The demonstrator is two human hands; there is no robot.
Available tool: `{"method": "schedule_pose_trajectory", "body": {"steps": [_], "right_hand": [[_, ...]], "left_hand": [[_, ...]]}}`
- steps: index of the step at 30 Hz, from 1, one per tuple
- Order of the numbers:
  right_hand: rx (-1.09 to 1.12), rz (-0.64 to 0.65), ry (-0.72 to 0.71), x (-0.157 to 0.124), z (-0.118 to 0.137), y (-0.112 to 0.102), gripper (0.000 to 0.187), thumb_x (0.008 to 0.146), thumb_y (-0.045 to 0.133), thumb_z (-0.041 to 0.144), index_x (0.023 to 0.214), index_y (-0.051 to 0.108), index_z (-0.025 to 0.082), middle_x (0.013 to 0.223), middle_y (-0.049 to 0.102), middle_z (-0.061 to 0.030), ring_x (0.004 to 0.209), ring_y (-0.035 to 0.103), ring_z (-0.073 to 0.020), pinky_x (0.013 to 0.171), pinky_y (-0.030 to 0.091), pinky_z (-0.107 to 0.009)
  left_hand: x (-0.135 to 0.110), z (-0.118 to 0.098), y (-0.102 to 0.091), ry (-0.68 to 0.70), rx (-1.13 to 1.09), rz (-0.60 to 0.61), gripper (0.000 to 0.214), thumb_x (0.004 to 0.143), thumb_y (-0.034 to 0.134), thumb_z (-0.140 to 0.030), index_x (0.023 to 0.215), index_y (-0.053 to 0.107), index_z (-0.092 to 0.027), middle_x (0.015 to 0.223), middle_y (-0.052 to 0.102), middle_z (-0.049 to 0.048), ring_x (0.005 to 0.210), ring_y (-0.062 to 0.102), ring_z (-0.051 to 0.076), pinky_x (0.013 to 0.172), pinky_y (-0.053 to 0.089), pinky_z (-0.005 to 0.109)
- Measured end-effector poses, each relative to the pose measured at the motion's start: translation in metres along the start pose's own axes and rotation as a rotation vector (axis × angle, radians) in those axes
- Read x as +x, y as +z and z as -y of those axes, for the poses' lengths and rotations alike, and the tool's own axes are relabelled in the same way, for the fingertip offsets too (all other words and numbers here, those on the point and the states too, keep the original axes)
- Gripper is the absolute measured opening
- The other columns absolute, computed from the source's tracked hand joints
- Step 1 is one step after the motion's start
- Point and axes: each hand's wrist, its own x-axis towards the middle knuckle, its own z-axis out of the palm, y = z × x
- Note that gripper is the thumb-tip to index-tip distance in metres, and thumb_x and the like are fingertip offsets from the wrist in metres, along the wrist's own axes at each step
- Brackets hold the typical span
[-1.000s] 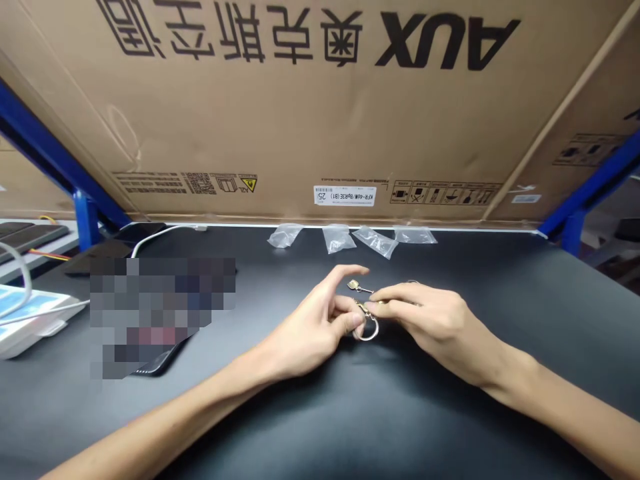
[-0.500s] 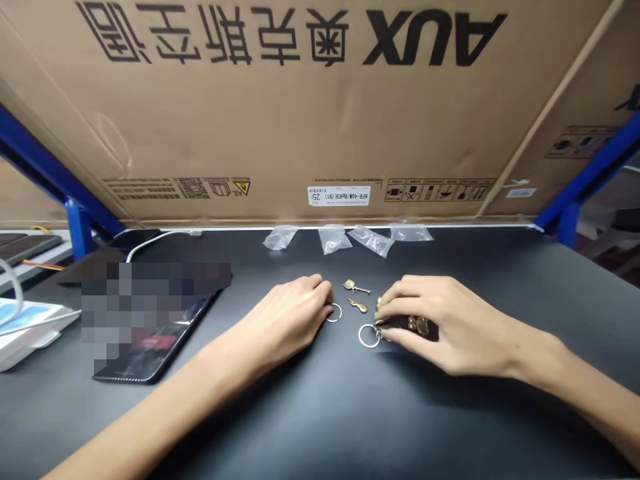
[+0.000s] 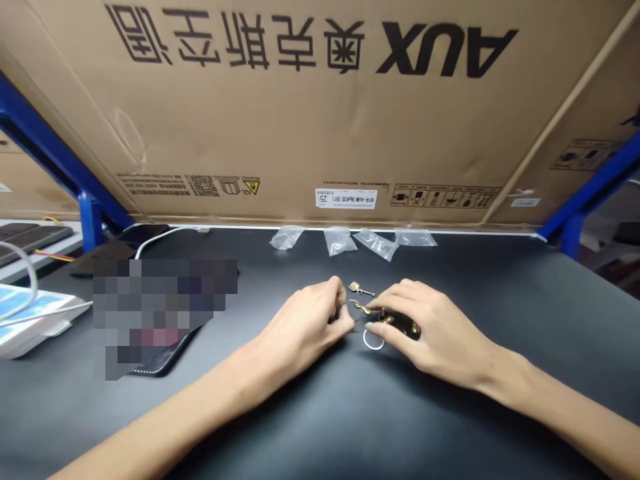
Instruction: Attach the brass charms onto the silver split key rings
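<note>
My left hand [image 3: 313,317] is closed, with thumb and fingers pinched together. A thin sliver of the metal key ring shows at its fingertips; the rest is hidden. My right hand [image 3: 430,327] is curved low over the table, thumb and index finger apart. Its index fingertip touches or nearly touches a small curved gold charm [image 3: 361,307]. By the thumb lies a second silver key ring [image 3: 373,341]. Several small gold pieces [image 3: 386,319] show under the right palm, partly hidden. Just beyond the hands rests a gold key-shaped charm [image 3: 361,289].
Small clear plastic bags [image 3: 341,241] lie along the back edge, before a large cardboard box [image 3: 300,133]. A dark phone-like device [image 3: 165,360], partly blurred out, is at left. Near it are a white box [image 3: 40,320] and a white cable [image 3: 160,235].
My left hand has turned and moved right, its ring now mostly hidden. My right index finger has reached toward the curved gold charm, and the thumb has shifted over the second ring.
</note>
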Motion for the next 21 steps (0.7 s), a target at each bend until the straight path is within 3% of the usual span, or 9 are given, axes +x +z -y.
{"method": "schedule_pose_trajectory", "body": {"steps": [6,11,17,21], "right_hand": [[0.138,-0.108,0.002,0.000,0.007,0.003,0.014,0.098,0.055,0.028,0.096,0.068,0.022,0.090,0.072,-0.0006,0.083,0.062,-0.0155,0.077,0.047,-0.029],[-0.059,-0.089,-0.112,0.008,0.001,-0.004,0.017,0.099,0.048,0.019,0.100,0.065,0.019,0.096,0.069,-0.0039,0.081,0.058,-0.0171,0.076,0.045,-0.032],[-0.149,-0.112,-0.154,0.021,-0.004,-0.010,0.018,0.099,0.047,0.017,0.098,0.065,0.019,0.094,0.069,-0.0030,0.076,0.056,-0.0162,0.073,0.042,-0.033],[-0.095,-0.124,-0.160,0.022,-0.008,-0.006,0.016,0.099,0.050,0.017,0.097,0.066,0.019,0.093,0.071,-0.0024,0.080,0.060,-0.0157,0.079,0.043,-0.033]], "left_hand": [[-0.002,-0.012,0.009,-0.013,-0.268,-0.058,0.007,0.089,0.047,-0.023,0.082,0.048,-0.021,0.067,0.056,-0.0051,0.057,0.046,0.011,0.055,0.035,0.023],[-0.002,-0.013,0.003,-0.011,-0.469,-0.114,0.009,0.089,0.053,-0.026,0.091,0.059,-0.019,0.079,0.061,-0.0021,0.063,0.052,0.010,0.057,0.042,0.021],[0.003,-0.008,-0.003,-0.101,-0.770,0.045,0.027,0.088,0.060,-0.042,0.093,0.066,-0.016,0.076,0.061,0.0013,0.056,0.051,0.010,0.045,0.041,0.020],[0.002,-0.008,-0.002,-0.027,-0.868,0.098,0.029,0.088,0.060,-0.041,0.085,0.069,-0.013,0.092,0.063,0.0076,0.067,0.060,0.014,0.044,0.045,0.020]]}}
